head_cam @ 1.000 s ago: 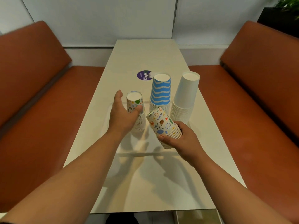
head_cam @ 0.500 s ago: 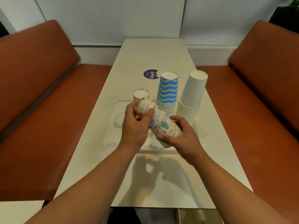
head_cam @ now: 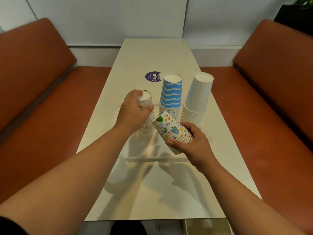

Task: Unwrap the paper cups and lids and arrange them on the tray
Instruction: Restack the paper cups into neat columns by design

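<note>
Left hand point(head_cam: 133, 112) grips the upright doodle-printed paper cup stack point(head_cam: 146, 119); right hand point(head_cam: 191, 141) clasps a tilted bundle point(head_cam: 171, 131) beside it; light, crushable, best held around the walls.

Your two forearms come into the picture bare from the lower edge up to the wrists, with no watch, band or ring showing on either. Your left hand point(head_cam: 133, 112) and right hand point(head_cam: 191, 143) are bare too, without gloves, and the nail on your right thumb is cut short and plain. The only clothing to be seen is a scrap of dark sleeve point(head_cam: 10, 225) at the bottom left corner, where your left arm enters, and it is too dim to tell its fabric or exact colour.
</note>
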Tool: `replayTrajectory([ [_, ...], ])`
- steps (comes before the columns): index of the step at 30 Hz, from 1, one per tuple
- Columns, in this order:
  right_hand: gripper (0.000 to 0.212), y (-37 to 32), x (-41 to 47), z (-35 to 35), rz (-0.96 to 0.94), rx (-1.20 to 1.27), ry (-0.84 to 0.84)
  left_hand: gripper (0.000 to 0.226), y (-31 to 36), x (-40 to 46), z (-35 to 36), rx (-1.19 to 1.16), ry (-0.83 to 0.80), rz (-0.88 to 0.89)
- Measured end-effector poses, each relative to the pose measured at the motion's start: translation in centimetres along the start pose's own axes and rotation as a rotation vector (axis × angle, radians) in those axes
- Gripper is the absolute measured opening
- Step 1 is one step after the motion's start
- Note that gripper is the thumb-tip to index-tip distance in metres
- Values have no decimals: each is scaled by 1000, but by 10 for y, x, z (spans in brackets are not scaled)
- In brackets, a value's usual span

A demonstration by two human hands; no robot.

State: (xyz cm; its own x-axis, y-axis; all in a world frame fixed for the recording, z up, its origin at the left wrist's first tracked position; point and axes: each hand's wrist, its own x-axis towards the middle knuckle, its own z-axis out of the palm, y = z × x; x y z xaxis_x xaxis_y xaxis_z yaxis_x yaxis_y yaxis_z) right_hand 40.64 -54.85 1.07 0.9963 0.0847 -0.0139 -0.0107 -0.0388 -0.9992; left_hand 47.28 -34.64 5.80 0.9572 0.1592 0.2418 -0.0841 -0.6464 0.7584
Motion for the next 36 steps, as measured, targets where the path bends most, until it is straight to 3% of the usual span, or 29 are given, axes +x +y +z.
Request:
replayTrajectory([
  [3, 64, 0, 0, 1, -5, 13, 19, 37, 5, -25, -2, -101, 234, 60],
  [5, 69, 1, 1, 3, -14, 26, 31, 30, 10, -52, 5, -300, 317, -12],
  [9, 96, 0, 0, 10, -25, 26, 19, 53, 24, -87, 26, -802, -34, -340],
  [12, 98, -2, 0, 13, -15, 27, -12, 58, 27, -87, 27, -895, -24, -387],
  [21, 86, -2, 0, 6, -26, -26, -23, 61, 31, -83, 28, -809, 30, -349],
  [27, 63, -3, 0, 0, -44, -3, -16, 64, 39, -60, 13, -731, 91, -193],
  [33, 63, 1, 2, -2, 4, 40, 9, 74, 43, -3, -25, -410, 237, 80],
  [36, 64, 0, 3, 0, 20, 73, -12, 75, 32, 18, -21, -190, 226, 101],
])
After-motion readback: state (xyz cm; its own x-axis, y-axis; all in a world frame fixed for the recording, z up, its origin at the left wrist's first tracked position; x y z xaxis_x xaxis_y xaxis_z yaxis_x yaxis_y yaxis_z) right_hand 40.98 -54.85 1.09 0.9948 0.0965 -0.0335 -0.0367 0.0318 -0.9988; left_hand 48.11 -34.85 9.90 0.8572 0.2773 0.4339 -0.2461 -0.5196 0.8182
